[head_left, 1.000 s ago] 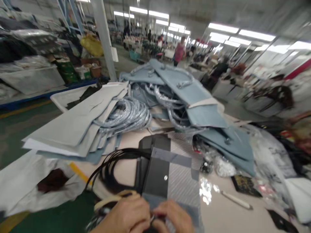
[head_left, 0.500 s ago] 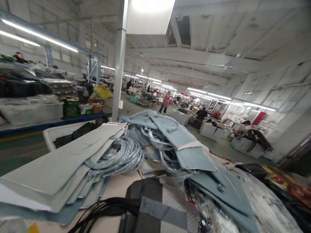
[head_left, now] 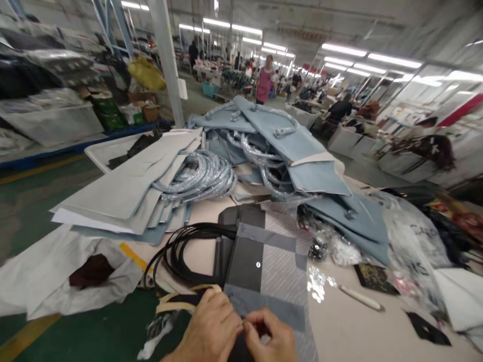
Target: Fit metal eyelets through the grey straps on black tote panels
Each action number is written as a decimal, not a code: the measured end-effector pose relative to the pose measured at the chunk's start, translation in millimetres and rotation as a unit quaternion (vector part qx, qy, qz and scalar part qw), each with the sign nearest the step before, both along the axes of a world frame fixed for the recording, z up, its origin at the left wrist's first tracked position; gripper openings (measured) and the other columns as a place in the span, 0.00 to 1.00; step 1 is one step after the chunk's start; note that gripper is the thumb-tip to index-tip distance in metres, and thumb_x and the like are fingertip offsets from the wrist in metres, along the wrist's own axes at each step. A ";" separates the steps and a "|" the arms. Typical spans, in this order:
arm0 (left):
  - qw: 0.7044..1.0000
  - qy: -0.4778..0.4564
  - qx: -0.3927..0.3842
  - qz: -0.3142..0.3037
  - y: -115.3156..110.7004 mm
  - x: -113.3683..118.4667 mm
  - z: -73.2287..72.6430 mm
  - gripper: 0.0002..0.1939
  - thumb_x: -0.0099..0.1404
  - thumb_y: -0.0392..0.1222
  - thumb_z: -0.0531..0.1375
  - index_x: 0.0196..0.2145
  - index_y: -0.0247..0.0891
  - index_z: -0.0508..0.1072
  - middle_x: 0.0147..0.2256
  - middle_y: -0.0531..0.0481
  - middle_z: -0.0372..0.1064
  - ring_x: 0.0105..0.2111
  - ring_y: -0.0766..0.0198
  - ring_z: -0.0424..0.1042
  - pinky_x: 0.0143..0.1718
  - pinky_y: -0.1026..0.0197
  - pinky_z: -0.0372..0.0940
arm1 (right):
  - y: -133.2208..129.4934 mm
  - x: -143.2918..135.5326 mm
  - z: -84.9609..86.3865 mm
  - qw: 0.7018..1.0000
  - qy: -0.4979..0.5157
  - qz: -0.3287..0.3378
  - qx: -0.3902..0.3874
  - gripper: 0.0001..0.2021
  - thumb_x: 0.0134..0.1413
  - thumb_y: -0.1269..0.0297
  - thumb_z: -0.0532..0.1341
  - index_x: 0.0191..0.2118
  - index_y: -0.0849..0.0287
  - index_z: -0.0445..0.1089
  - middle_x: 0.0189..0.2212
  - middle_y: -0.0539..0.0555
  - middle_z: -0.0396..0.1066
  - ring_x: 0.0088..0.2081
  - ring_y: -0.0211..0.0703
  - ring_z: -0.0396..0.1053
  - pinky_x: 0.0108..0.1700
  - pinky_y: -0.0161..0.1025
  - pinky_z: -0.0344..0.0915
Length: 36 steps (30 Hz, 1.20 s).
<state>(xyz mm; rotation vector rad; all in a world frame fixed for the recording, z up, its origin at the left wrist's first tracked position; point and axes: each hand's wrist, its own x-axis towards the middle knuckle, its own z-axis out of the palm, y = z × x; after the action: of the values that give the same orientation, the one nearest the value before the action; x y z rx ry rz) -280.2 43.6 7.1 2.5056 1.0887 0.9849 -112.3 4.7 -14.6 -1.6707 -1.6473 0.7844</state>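
Observation:
My left hand and my right hand meet at the bottom middle of the view. Their fingertips pinch together over the near end of a dark grey panel. Whatever sits between them is too small or hidden to name. The panel lies on striped pale grey material and has a small white round piece on it. Beside it, black cords loop out to the left. Small shiny metal pieces lie to the right, near a pale-handled tool.
Blue-grey sheets and plastic-wrapped coiled handles are heaped at the table's far side. Grey panels stack at left. Clear plastic bags lie at right. A metal post rises behind; a person in pink stands farther off.
The view has tipped downward, so the heap sits higher in the picture. Both my hands have come into view at the bottom, with the metal pieces and the pale-handled tool now showing.

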 end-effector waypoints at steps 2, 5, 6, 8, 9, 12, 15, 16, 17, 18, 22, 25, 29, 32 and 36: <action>0.999 -0.025 -0.032 -0.003 -4.6 6.6 -4.4 0.11 0.64 0.29 0.48 0.27 0.36 0.64 0.24 0.49 0.62 0.29 0.60 0.58 0.35 0.54 0.49 | 1.5 1.4 -3.5 0.995 0.046 -0.059 -0.071 0.09 0.50 0.62 0.58 0.24 0.58 0.72 0.19 0.49 0.71 0.21 0.38 0.68 0.26 0.31 0.65; 0.996 -0.081 -0.026 -0.016 -11.8 15.2 -11.1 0.11 0.65 0.30 0.48 0.26 0.37 0.63 0.21 0.51 0.60 0.27 0.61 0.57 0.36 0.54 0.51 | 17.5 18.5 -9.1 0.980 0.073 -0.128 -0.133 0.13 0.48 0.54 0.62 0.26 0.59 0.74 0.22 0.52 0.73 0.25 0.43 0.70 0.30 0.35 0.67; 0.994 -0.093 -0.041 -0.029 -14.3 16.1 -12.5 0.12 0.66 0.31 0.48 0.26 0.37 0.64 0.21 0.51 0.60 0.26 0.62 0.57 0.36 0.54 0.52 | 24.2 27.7 -11.4 0.975 0.087 -0.138 -0.151 0.15 0.47 0.52 0.63 0.26 0.59 0.75 0.22 0.53 0.73 0.25 0.44 0.70 0.31 0.37 0.67; 0.985 -0.094 -0.134 -0.048 -17.6 13.5 -15.4 0.12 0.69 0.33 0.48 0.28 0.37 0.65 0.23 0.51 0.64 0.27 0.63 0.61 0.34 0.57 0.55 | 38.5 47.5 -17.8 0.963 0.131 -0.138 -0.189 0.17 0.45 0.49 0.64 0.27 0.61 0.76 0.21 0.53 0.72 0.25 0.44 0.69 0.31 0.38 0.66; 0.974 -0.086 -0.206 -0.044 -18.0 10.1 -17.6 0.11 0.70 0.35 0.49 0.30 0.37 0.66 0.26 0.51 0.66 0.28 0.63 0.63 0.33 0.59 0.56 | 46.0 56.6 -21.9 0.958 0.153 -0.133 -0.203 0.19 0.45 0.48 0.65 0.29 0.61 0.76 0.20 0.53 0.71 0.24 0.43 0.68 0.30 0.38 0.66; 0.930 -0.075 -0.359 0.027 -15.0 -4.4 -30.1 0.10 0.72 0.37 0.50 0.33 0.37 0.68 0.30 0.51 0.68 0.31 0.65 0.67 0.32 0.64 0.59 | 69.2 73.4 -37.0 0.950 0.183 -0.130 -0.217 0.22 0.45 0.45 0.64 0.33 0.63 0.76 0.20 0.51 0.70 0.22 0.40 0.65 0.28 0.38 0.64; 0.915 -0.066 -0.391 0.076 -10.6 -17.4 -46.9 0.09 0.72 0.38 0.50 0.36 0.37 0.69 0.32 0.51 0.68 0.33 0.65 0.69 0.35 0.64 0.61 | 90.8 74.6 -51.5 0.947 0.187 -0.134 -0.226 0.23 0.44 0.44 0.65 0.33 0.63 0.75 0.19 0.50 0.68 0.20 0.38 0.60 0.24 0.37 0.59; 0.918 -0.066 -0.383 0.083 -9.8 -20.4 -51.7 0.09 0.72 0.38 0.50 0.37 0.37 0.69 0.33 0.51 0.68 0.34 0.65 0.70 0.35 0.64 0.62 | 97.0 73.0 -55.5 0.947 0.182 -0.133 -0.229 0.24 0.43 0.43 0.65 0.32 0.63 0.75 0.19 0.50 0.67 0.19 0.37 0.59 0.23 0.36 0.58; 0.921 -0.068 -0.374 0.088 -9.5 -22.7 -55.7 0.10 0.72 0.38 0.49 0.38 0.38 0.69 0.34 0.50 0.68 0.34 0.65 0.70 0.36 0.64 0.62 | 102.4 71.3 -58.9 0.948 0.175 -0.132 -0.232 0.24 0.42 0.43 0.65 0.32 0.63 0.75 0.19 0.50 0.67 0.20 0.37 0.59 0.23 0.36 0.56; 0.924 -0.070 -0.365 0.092 -9.6 -24.4 -59.0 0.10 0.72 0.38 0.49 0.38 0.38 0.70 0.34 0.50 0.69 0.34 0.65 0.70 0.35 0.64 0.62 | 107.2 69.8 -61.8 0.949 0.166 -0.130 -0.234 0.23 0.42 0.43 0.65 0.31 0.63 0.75 0.19 0.50 0.67 0.20 0.38 0.59 0.23 0.36 0.56; 0.923 -0.076 -0.361 0.108 -10.9 -27.8 -68.4 0.11 0.72 0.39 0.51 0.40 0.39 0.73 0.34 0.50 0.70 0.34 0.66 0.71 0.35 0.65 0.63 | 120.1 65.9 -69.1 0.958 0.126 -0.113 -0.233 0.22 0.44 0.45 0.64 0.32 0.63 0.75 0.20 0.50 0.68 0.22 0.39 0.62 0.27 0.37 0.58; 0.912 -0.089 -0.382 0.123 -10.5 -29.0 -73.2 0.11 0.72 0.40 0.52 0.40 0.40 0.74 0.34 0.51 0.71 0.35 0.66 0.72 0.36 0.66 0.64 | 125.5 62.5 -72.3 0.966 0.090 -0.091 -0.224 0.19 0.46 0.48 0.62 0.31 0.61 0.75 0.22 0.52 0.71 0.25 0.42 0.66 0.31 0.39 0.61; 0.906 -0.109 -0.386 0.136 -9.8 -32.7 -74.0 0.12 0.72 0.40 0.53 0.40 0.40 0.76 0.32 0.52 0.72 0.33 0.67 0.72 0.35 0.68 0.65 | 130.4 60.9 -79.1 0.974 0.030 -0.071 -0.214 0.14 0.48 0.52 0.61 0.32 0.58 0.74 0.25 0.51 0.74 0.29 0.44 0.70 0.36 0.41 0.62; 0.914 -0.106 -0.373 0.122 -10.3 -39.1 -70.7 0.12 0.71 0.40 0.54 0.40 0.39 0.78 0.29 0.51 0.71 0.30 0.67 0.72 0.32 0.68 0.64 | 133.4 71.0 -85.4 0.969 -0.012 -0.087 -0.229 0.19 0.46 0.50 0.64 0.40 0.58 0.69 0.16 0.46 0.68 0.22 0.45 0.68 0.30 0.40 0.61; 0.916 -0.094 -0.379 0.094 -13.6 -51.1 -62.9 0.12 0.70 0.39 0.55 0.43 0.38 0.78 0.30 0.50 0.73 0.30 0.66 0.71 0.32 0.67 0.64 | 130.5 82.6 -82.2 0.964 -0.038 -0.109 -0.242 0.26 0.43 0.44 0.66 0.40 0.60 0.65 0.12 0.44 0.63 0.16 0.46 0.65 0.23 0.41 0.59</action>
<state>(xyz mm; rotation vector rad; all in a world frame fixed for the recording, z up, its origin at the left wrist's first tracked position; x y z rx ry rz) -331.4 30.0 -55.8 1.6742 1.3374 0.6443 -29.6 135.2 -96.9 -2.1974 -1.3543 1.0829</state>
